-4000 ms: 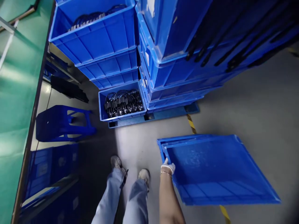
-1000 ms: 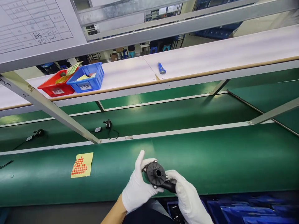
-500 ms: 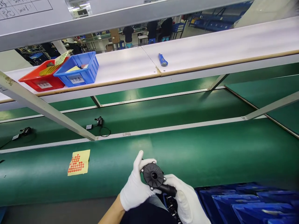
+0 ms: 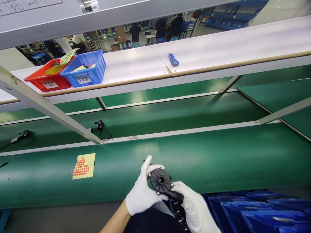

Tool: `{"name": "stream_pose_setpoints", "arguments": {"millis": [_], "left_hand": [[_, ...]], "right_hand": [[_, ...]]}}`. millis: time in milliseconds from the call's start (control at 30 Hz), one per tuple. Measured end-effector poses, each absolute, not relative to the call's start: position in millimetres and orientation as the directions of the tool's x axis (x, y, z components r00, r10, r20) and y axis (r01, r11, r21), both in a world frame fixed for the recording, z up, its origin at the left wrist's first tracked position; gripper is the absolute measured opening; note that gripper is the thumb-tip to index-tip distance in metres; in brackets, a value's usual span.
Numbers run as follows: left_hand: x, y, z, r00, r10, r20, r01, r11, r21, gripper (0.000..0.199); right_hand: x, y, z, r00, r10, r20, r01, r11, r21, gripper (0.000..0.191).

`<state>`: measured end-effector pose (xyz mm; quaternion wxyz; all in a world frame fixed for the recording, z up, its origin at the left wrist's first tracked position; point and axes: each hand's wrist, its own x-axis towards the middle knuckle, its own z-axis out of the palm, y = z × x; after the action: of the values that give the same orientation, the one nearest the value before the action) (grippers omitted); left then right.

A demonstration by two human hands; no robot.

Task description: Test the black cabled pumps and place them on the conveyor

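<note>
A round black pump-like part (image 4: 160, 180) with a ribbed cover, small screws round its rim and a short outlet tube sits between my two white-gloved hands. My left hand (image 4: 143, 192) grips the round body from the left, thumb raised along its upper side. My right hand (image 4: 193, 205) has its fingers wrapped round the outlet tube at the lower right. The part is held above the near edge of the green work surface (image 4: 218, 158). To the left, a yellow sheet with round red stickers (image 4: 84, 166) lies on that surface.
A white shelf (image 4: 131, 64) carries a red bin (image 4: 50, 77), a blue bin (image 4: 84, 69) and a blue cutter (image 4: 173, 60). Two black devices with cables (image 4: 99, 125) (image 4: 25, 133) rest on the belt behind. Blue trays (image 4: 274, 213) stand at lower right. People work in the background.
The view has shifted slightly, so shelf items appear a little further right. The two black devices on the belt have moved left relative to the frame post. Both hands keep their hold.
</note>
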<state>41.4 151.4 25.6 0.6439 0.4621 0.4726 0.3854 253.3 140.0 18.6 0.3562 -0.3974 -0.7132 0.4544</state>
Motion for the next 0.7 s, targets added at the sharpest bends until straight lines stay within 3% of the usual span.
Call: {"name": "stream_pose_setpoints", "arguments": {"millis": [700], "left_hand": [[42.1, 150.7, 40.5, 0.235, 0.92, -0.314, -0.021, 0.328, 0.945, 0.126]], "right_hand": [[250.6, 135.8, 18.4, -0.37, 0.912, 0.178, 0.256, 0.285, -0.924, 0.041]]}}
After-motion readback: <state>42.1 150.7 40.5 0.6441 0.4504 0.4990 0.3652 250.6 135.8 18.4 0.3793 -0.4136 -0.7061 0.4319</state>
